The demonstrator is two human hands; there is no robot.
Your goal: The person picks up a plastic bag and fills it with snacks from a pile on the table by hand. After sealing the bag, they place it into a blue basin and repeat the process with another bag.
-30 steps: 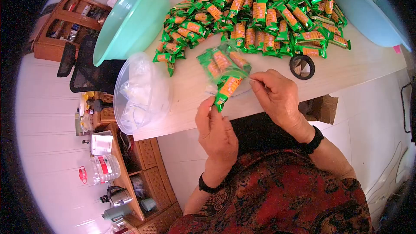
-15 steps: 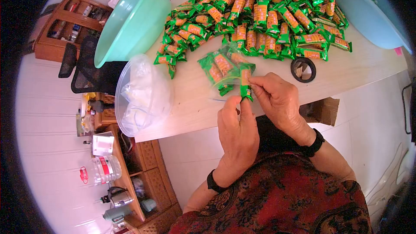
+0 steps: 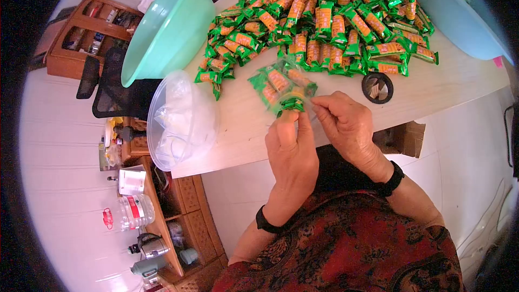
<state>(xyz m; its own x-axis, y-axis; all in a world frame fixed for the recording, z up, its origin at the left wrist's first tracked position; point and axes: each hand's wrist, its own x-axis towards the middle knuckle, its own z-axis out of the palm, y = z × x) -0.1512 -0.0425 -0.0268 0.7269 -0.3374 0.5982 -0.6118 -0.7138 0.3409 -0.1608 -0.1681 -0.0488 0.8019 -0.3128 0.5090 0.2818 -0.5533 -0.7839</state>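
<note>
A clear plastic bag [image 3: 265, 83] lies on the table with several green-and-orange snack packets [image 3: 278, 80] inside it. At its near-side mouth, the fingers of my left hand [image 3: 292, 148] are closed against the green end of a packet [image 3: 292, 104]. Part of that packet is hidden by the bag and fingers. My right hand [image 3: 348, 127] pinches the bag's edge between thumb and forefinger, just to the right of the packets. Dark bands circle both wrists.
A large heap of snack packets [image 3: 324, 19] covers the table's far side. A green basin [image 3: 162, 27] and a clear bowl of plastic bags [image 3: 181, 119] stand left. A blue basin [image 3: 459, 16] is at far right, a black tape roll [image 3: 377, 87] nearer. Below is a cardboard box [image 3: 408, 139].
The packet my left hand held upright at the bag's mouth has moved away from me, into the bag beside the others. My left fingers followed it; my right hand stayed nearly still.
</note>
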